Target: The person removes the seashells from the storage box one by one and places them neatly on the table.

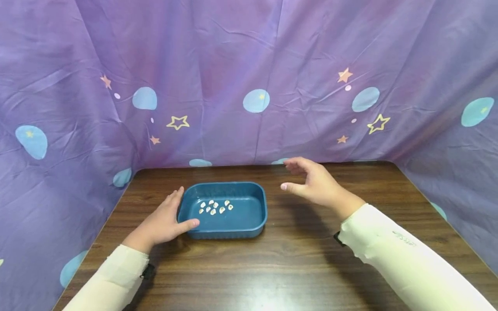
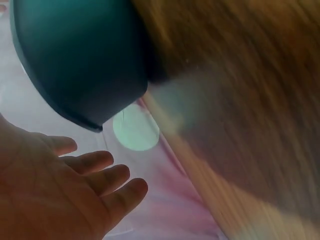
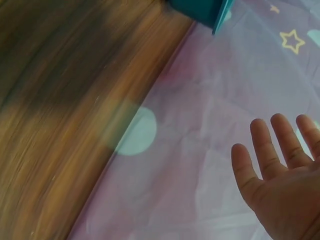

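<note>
A blue rectangular plastic basin [image 1: 241, 218] with rounded corners stands on the table. Inside it, several small whitish pieces [image 1: 213, 211] with darker spots lie scattered over the bottom, left of its middle. At the basin's left end is my left hand [image 1: 165, 220], its fingers along the outer side and its thumb over the front left rim. The left wrist view has this palm [image 2: 55, 195] with fingers extended close to the basin wall [image 2: 75, 55]. My right hand [image 1: 317, 183] hovers to the right of the basin, holding nothing, with thumb and fingers spread apart.
The dark wood-grain table [image 1: 264, 268] extends around the basin. A purple curtain [image 1: 218, 56] printed with stars and blue ovals hangs behind the table and along both sides. Pale sleeves cover both forearms.
</note>
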`<state>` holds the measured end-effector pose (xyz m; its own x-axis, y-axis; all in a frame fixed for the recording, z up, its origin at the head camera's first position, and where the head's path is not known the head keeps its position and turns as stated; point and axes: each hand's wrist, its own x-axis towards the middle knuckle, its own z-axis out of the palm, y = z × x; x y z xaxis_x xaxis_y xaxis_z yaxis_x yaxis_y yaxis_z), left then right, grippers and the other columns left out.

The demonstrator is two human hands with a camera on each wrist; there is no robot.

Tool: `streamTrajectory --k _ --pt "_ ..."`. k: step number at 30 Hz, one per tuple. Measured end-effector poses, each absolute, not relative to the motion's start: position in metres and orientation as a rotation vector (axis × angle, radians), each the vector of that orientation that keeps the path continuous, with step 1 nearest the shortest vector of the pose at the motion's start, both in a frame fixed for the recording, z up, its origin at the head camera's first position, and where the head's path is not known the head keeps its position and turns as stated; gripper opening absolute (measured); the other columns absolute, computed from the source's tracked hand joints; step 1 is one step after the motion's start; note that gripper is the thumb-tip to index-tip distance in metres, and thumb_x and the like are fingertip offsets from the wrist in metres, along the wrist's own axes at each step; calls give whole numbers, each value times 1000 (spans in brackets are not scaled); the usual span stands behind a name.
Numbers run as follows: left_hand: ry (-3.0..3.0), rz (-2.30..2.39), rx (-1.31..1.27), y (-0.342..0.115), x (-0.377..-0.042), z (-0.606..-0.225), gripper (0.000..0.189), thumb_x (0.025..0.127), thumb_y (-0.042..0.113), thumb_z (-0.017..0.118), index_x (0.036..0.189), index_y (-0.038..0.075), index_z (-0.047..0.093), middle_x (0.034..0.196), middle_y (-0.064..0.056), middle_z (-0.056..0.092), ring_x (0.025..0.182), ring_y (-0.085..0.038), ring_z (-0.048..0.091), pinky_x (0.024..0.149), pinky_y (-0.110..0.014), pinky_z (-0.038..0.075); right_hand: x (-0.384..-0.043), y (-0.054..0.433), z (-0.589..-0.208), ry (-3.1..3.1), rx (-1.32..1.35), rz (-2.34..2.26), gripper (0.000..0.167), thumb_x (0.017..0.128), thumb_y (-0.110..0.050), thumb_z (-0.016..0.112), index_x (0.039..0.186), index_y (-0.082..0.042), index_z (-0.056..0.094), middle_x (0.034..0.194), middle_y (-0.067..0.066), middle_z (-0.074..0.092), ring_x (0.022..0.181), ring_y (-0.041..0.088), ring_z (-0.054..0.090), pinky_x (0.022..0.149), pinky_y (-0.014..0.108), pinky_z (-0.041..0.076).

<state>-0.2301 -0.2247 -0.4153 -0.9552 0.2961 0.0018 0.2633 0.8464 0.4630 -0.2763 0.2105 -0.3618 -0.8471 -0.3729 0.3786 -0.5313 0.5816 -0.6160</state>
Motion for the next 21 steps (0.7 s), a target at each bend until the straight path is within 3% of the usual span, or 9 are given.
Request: streamTrajectory --k 10,21 --pt "2877 755 425 -219 -234 -423 120 94 57 73 165 -9 3 171 -35 13 157 -53 19 123 -67 25 -283 181 -367 -2629 818 1155 60 86 -22 90 138 -8 64 126 12 72 122 33 67 108 52 51" --pt "2845 786 414 -213 -242 -428 127 91 57 78 163 -13 1 168 -39 13 155 -54 22 124 -64 26 -288 155 -372 -2616 868 1194 52 87 -20 89 132 -4 67 127 14 72 122 36 66 106 53 53"
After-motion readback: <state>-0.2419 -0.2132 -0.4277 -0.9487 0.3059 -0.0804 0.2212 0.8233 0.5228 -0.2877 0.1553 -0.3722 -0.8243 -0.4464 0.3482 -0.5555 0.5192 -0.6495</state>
